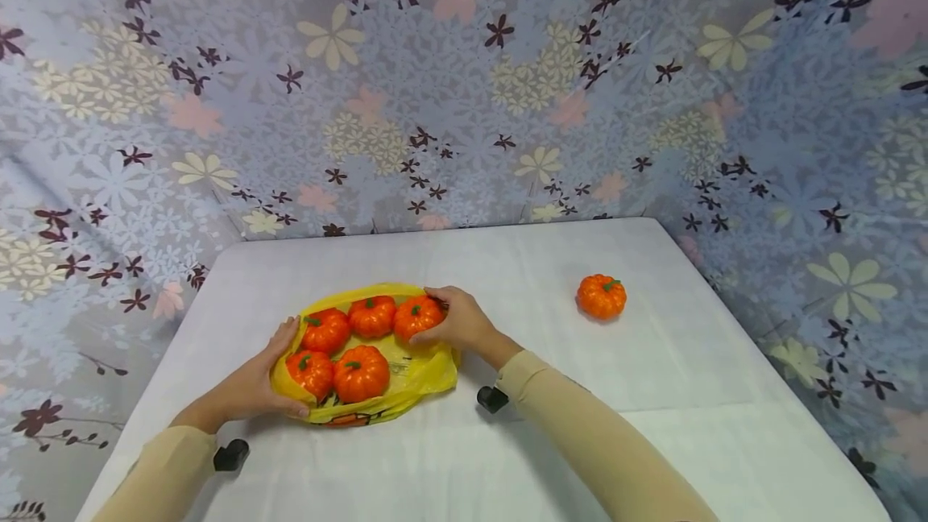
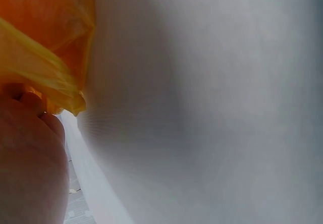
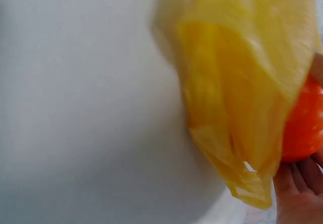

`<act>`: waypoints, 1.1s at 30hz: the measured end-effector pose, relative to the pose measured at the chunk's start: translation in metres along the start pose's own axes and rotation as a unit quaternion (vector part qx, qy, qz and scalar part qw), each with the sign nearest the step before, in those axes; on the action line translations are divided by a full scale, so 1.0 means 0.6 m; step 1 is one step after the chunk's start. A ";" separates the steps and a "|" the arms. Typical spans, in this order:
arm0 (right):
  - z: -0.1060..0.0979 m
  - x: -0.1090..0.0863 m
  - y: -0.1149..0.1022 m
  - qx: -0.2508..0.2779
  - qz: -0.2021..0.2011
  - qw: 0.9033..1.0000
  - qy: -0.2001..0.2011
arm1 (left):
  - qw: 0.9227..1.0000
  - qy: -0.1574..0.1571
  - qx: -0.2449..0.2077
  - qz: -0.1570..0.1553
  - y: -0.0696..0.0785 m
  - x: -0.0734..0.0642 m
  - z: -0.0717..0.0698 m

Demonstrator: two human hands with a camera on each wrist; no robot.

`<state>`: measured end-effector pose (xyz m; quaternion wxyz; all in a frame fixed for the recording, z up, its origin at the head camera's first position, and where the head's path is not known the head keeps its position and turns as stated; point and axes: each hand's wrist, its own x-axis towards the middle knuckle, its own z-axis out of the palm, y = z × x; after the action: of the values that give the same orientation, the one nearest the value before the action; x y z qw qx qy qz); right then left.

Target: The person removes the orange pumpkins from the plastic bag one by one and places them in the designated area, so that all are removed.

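Note:
A yellow plastic bag (image 1: 428,370) lies spread open on the table, with several small orange toy pumpkins (image 1: 362,374) inside it. My right hand (image 1: 464,322) grips the pumpkin (image 1: 418,317) at the bag's right side, thumb in front and fingers behind. In the right wrist view this pumpkin (image 3: 304,125) shows between the fingers, beside a hanging fold of the bag (image 3: 237,77). At the other side, my left hand (image 1: 254,383) holds the bag's left edge, thumb at the front and fingers toward the back. The left wrist view has its fingers against the yellow plastic (image 2: 45,62).
One more toy pumpkin (image 1: 602,297) sits apart on the right part of the white-covered table (image 1: 551,457). Flower-patterned cloth (image 1: 464,103) rises behind the table and along both sides. A dark wrist device (image 1: 493,399) shows under the right forearm, and another (image 1: 232,455) by the left.

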<state>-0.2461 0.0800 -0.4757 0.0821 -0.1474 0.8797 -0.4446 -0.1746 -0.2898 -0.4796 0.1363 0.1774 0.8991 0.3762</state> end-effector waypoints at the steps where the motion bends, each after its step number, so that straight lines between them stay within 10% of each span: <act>1: -0.005 -0.003 -0.002 0.015 0.005 1.000 0.006 | 1.000 -0.001 -0.001 -0.003 0.000 0.000 0.001; 9: -0.072 -0.026 0.008 0.107 -0.015 0.991 0.078 | 1.000 0.002 0.007 0.008 0.001 0.006 0.001; 22: -0.204 -0.093 0.095 0.060 0.077 0.983 0.155 | 1.000 -0.008 -0.002 -0.012 0.009 0.005 -0.004; 33: -0.236 -0.116 0.136 0.048 0.108 0.975 0.187 | 1.000 -0.008 0.005 -0.018 0.006 0.005 0.000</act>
<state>-0.2349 0.2565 -0.4568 -0.0291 0.0380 0.8679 -0.4943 -0.1766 -0.2863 -0.4775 0.1492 0.1650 0.9028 0.3681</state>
